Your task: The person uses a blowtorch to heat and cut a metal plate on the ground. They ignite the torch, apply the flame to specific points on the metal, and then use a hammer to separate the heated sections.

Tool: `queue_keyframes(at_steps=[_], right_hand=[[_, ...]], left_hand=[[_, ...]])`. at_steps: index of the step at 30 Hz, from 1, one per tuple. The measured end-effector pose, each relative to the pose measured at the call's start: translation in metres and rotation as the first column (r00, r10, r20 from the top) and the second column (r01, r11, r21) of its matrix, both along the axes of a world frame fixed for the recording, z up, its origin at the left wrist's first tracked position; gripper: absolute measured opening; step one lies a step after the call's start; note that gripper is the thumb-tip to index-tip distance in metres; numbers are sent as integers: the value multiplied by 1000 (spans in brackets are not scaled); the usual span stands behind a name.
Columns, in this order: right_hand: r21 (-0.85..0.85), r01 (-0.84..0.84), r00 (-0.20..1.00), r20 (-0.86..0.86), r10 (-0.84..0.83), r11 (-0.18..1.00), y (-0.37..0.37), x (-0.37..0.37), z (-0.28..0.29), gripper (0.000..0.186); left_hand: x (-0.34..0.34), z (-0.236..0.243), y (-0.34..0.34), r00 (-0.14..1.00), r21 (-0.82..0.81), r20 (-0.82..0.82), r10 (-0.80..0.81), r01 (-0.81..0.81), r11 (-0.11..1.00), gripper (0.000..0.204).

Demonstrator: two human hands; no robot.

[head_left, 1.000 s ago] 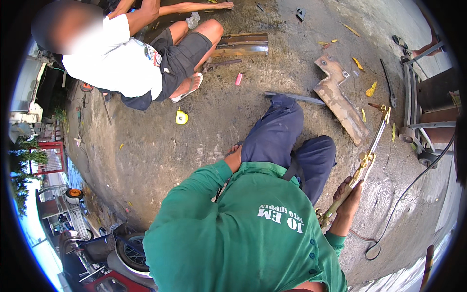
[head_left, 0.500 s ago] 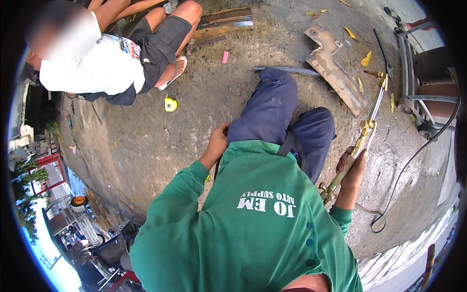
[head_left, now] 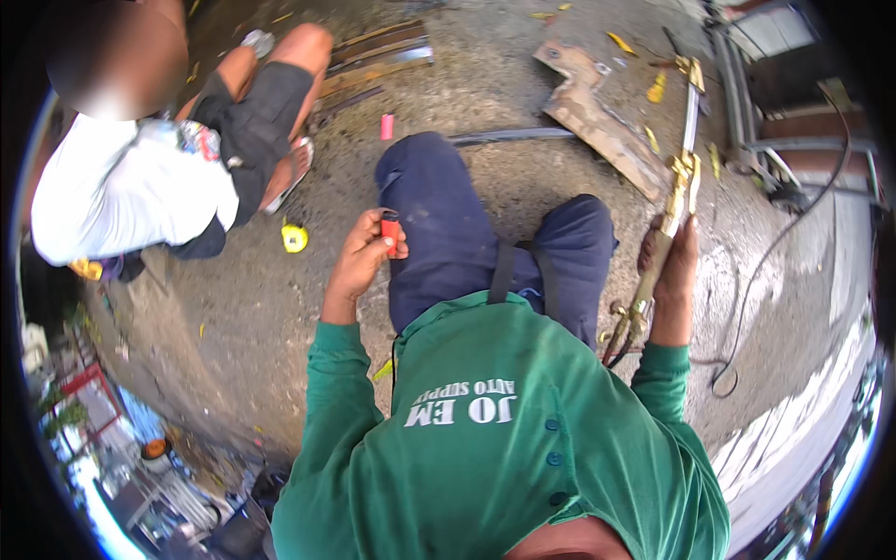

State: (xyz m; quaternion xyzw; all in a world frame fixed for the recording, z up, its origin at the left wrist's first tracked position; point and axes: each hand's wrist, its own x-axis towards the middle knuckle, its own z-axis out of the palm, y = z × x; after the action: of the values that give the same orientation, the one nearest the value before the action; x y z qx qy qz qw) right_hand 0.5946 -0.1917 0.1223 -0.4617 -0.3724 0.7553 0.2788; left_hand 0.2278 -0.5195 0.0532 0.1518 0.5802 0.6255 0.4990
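My left hand [head_left: 351,266] is raised beside my left knee, its fingers closed around a small red lighter [head_left: 390,230] with a black top. On the other side, my right hand [head_left: 679,271] grips the handle of a brass cutting torch [head_left: 659,252]. The torch's long tubes and head point forward, away from me, over the ground. Its valve end lies near my right thigh. Beyond my knees is a rusty, notched metal plate [head_left: 609,133] on the concrete, with a grey metal bar [head_left: 513,137] lying next to it.
A person in a white shirt [head_left: 131,191] sits low at the left. Near that person's foot lies a yellow tape measure [head_left: 295,238]; a pink block [head_left: 386,127] and metal strips [head_left: 378,58] are farther off. A dark hose [head_left: 737,327] curves across the right, below a metal-framed cart [head_left: 793,145].
My left hand has come up from beside my thigh, and the red lighter now shows in it. The torch stays in my right hand. The view has shifted, moving the ground things leftward.
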Motion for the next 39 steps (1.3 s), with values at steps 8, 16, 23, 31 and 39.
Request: queue_keyframes(at_steps=[8,16,23,31,39], right_hand=[[178,53,998,-35,-47,983,28,-82,44,74],[72,106,962,-261,-83,992,12,-98,66,80],[-6,208,945,-258,-203,978,20,-106,52,81],[58,253,967,-50,-251,966,30,-99,44,80],[175,128,944,280,-174,976,-24,-67,17,73]], left_hand=[[85,40,169,789,73,-405,-462,532,844,20],[119,50,212,632,416,-714,-301,729,544,36],[123,37,215,674,347,-635,-377,685,641,36],[80,-4,287,674,209,-601,-431,652,729,47],[39,-2,423,873,117,-186,-451,475,872,21]])
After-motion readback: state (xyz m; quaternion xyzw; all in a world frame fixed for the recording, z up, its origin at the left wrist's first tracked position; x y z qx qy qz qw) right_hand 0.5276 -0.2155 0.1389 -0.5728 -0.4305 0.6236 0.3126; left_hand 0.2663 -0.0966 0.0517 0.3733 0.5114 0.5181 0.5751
